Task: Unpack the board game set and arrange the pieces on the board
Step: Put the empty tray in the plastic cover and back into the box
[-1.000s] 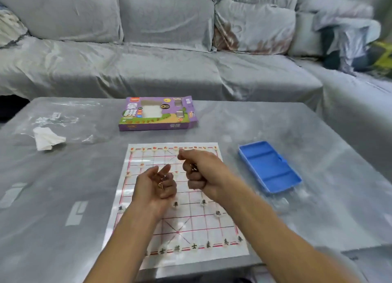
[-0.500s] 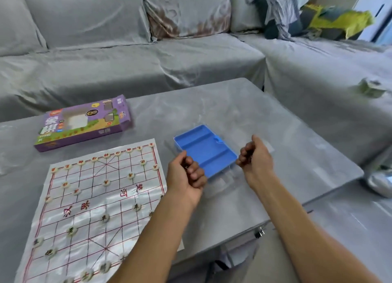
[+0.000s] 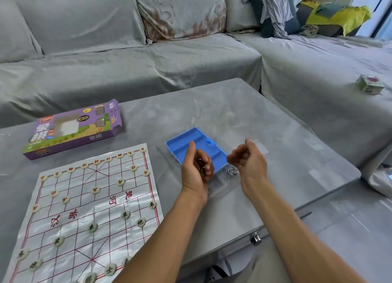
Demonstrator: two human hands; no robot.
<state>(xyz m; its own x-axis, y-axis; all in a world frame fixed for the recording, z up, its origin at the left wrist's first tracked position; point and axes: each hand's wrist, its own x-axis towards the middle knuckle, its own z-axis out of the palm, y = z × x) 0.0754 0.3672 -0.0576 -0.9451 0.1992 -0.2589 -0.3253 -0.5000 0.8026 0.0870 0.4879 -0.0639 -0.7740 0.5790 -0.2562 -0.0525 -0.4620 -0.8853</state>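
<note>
a: where are the hands?

b: both hover over the blue plastic tray (image 3: pixel 198 147) in the middle of the frame. the left hand (image 3: pixel 196 170) has its fingers curled round some small metal rings (image 3: pixel 201 166). the right hand (image 3: pixel 248 159) has its fingers loosely curled; i cannot tell if it holds anything.

a: anything lying under them?

b: a bent metal wire piece (image 3: pixel 232 172) lies on a clear plastic lid (image 3: pixel 224 181) at the tray's near corner, just below the right hand's fingertips, so that hand is the nearer one. the tray's long axis runs from upper left to lower right.

a: and the game itself?

b: the white plastic board sheet with red grid lines (image 3: pixel 89 208) lies in the lower left, well apart from both hands. round cream pieces (image 3: pixel 125 215) with red or black characters sit on its crossings. by my guess the arranging is nearly done.

a: any writing?

b: the purple cardboard box (image 3: pixel 74 129) in the upper left shows large chinese characters and "xiang". red characters cross the board's middle band.
</note>
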